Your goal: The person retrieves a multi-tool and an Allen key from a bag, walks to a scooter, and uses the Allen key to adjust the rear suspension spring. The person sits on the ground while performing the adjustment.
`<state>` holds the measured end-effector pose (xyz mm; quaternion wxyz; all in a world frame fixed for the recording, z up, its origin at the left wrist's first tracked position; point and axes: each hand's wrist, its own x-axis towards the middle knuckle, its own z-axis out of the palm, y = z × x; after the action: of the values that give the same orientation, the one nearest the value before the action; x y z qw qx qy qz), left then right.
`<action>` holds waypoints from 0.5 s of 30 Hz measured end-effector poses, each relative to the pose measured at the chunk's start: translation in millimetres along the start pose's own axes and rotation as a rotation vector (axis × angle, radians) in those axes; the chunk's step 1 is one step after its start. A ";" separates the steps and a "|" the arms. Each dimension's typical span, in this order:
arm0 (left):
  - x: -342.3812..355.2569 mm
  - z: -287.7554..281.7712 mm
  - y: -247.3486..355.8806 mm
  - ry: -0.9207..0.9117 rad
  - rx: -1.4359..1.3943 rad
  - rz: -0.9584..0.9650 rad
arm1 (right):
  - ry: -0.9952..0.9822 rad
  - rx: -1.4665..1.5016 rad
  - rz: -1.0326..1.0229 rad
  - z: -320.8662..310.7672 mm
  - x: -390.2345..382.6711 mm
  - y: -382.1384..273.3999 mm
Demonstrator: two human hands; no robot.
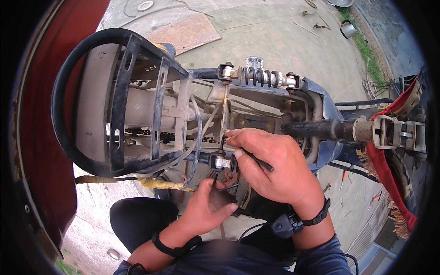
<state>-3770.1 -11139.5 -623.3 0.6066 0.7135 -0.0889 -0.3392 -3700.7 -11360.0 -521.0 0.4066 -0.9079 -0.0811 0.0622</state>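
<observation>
A motorcycle-like frame [172, 109] with its seat off lies across in front of me. My right hand [272, 165] is closed round a thin black rod-like tool [258, 159], above the near end of a cross rod [226, 114]. Just below its fingertips is a silver-and-black mount [222, 162] on the near frame tube. My left hand [208, 206] reaches up under that mount, closed on a dark brown piece [222, 200] whose full shape is hidden. Beyond, a coil-spring shock absorber [260, 77] sits along the far tube.
A looped black rear rail [68, 82] rises at the left beside a red panel [48, 114]. Cables wrapped in yellow tape [160, 184] hang near my left wrist. Red fringed cloth [389, 169] drapes at the right. A screwdriver [343, 179] lies on the floor.
</observation>
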 end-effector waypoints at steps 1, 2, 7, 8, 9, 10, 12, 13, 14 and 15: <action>-0.2 -0.7 2.3 -0.003 -0.004 -0.004 | 0.003 0.013 0.002 -0.2 -0.8 0.9; -1.2 -1.6 5.4 -0.007 -0.037 -0.026 | 0.006 0.027 0.004 -0.2 -1.6 2.2; -4.7 -4.6 12.9 -0.008 -0.150 -0.075 | 0.038 0.068 -0.040 1.6 -1.4 8.4; -5.6 -4.5 12.9 -0.009 -0.151 -0.077 | 0.054 0.064 -0.071 3.8 -2.3 11.3; -6.6 -4.3 12.7 -0.009 -0.153 -0.078 | 0.070 0.060 -0.102 5.2 -3.2 12.4; -7.1 -4.0 12.7 -0.008 -0.154 -0.079 | 0.071 0.057 -0.090 5.3 -3.4 11.8; -8.0 -3.7 11.4 -0.011 -0.115 -0.080 | 0.072 0.048 -0.067 5.3 -3.9 10.0; -8.4 -3.9 11.1 -0.013 -0.094 -0.079 | 0.070 0.046 -0.070 5.4 -4.0 9.1; -8.8 -3.8 11.2 -0.011 -0.095 -0.075 | 0.069 0.044 -0.072 5.4 -3.9 8.3; -9.1 -3.4 11.5 -0.009 -0.096 -0.070 | 0.067 0.041 -0.075 5.4 -3.8 7.3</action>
<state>-3771.6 -11134.7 -609.1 0.6275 0.6847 -0.0501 -0.3673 -3704.6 -11361.7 -529.9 0.4298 -0.8972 -0.0999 0.0179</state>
